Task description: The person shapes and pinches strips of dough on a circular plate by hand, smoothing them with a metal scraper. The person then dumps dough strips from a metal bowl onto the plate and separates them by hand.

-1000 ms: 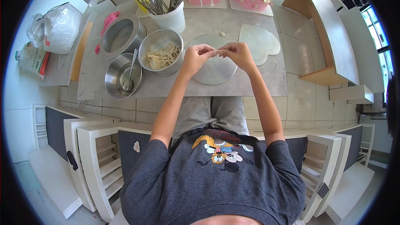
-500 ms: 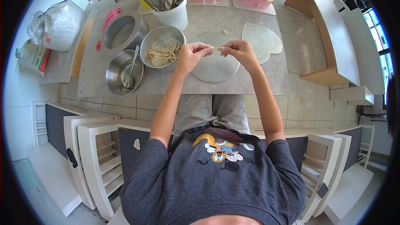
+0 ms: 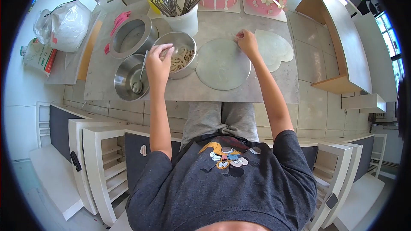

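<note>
My left hand (image 3: 158,55) is over the left rim of the metal pot (image 3: 193,62), its fingers curved and slightly apart, with nothing visible between them. Light dough strips (image 3: 182,57) lie inside this pot. At the upper right edge of the round translucent board (image 3: 222,66), my right hand (image 3: 247,44) has its fingertips pinched together near the tabletop. Whatever it pinches is too small to make out. Beside it on the right is a heart-shaped translucent board (image 3: 274,51).
A steel bowl (image 3: 124,77) holds a spoon (image 3: 138,86). Behind are an empty-looking round pan (image 3: 143,30), a white tub of whisks (image 3: 186,22) and two pink cakes (image 3: 218,1). Plastic bags (image 3: 70,25) sit at the left.
My hands have parted. The left has moved from the round board to the pot; the right has moved up to that board's far edge, where a small light piece lay. The view has shifted slightly.
</note>
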`<state>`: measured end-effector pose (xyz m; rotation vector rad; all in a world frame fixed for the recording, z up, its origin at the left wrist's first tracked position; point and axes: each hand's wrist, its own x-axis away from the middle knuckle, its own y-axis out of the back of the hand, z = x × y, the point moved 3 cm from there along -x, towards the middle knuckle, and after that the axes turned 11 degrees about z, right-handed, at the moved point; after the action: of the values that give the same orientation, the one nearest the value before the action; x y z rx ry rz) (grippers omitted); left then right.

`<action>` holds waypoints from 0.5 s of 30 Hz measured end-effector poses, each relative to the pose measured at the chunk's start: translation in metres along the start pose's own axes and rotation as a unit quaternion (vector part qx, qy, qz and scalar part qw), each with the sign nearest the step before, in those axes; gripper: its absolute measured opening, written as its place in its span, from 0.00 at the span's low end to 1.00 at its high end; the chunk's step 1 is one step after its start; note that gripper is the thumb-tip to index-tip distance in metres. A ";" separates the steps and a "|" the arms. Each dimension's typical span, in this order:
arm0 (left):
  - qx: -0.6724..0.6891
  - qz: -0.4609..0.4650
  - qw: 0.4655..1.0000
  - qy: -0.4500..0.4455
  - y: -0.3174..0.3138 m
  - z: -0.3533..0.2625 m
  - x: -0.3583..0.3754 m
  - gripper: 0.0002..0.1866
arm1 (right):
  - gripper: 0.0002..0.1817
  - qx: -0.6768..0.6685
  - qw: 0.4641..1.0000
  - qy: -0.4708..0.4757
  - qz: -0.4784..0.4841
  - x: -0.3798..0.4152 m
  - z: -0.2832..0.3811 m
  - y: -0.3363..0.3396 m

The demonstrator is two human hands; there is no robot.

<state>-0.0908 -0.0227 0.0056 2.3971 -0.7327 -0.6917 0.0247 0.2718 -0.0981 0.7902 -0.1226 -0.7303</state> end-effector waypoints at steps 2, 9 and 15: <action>0.018 -0.016 1.000 -0.001 0.005 0.000 0.004 0.07 | 0.13 -0.046 0.999 0.006 0.016 0.002 0.015 0.002; 0.015 -0.020 1.000 0.010 0.013 0.006 0.017 0.09 | 0.12 -0.155 0.960 0.195 0.128 0.035 0.155 0.035; 0.033 0.010 0.999 0.017 0.010 0.009 0.029 0.09 | 0.14 0.085 0.979 0.053 0.177 0.071 0.055 0.080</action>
<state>-0.0791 -0.0507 -0.0034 2.4512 -0.7744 -0.6268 0.1023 0.2311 -0.0159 0.9384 -0.2253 -0.3434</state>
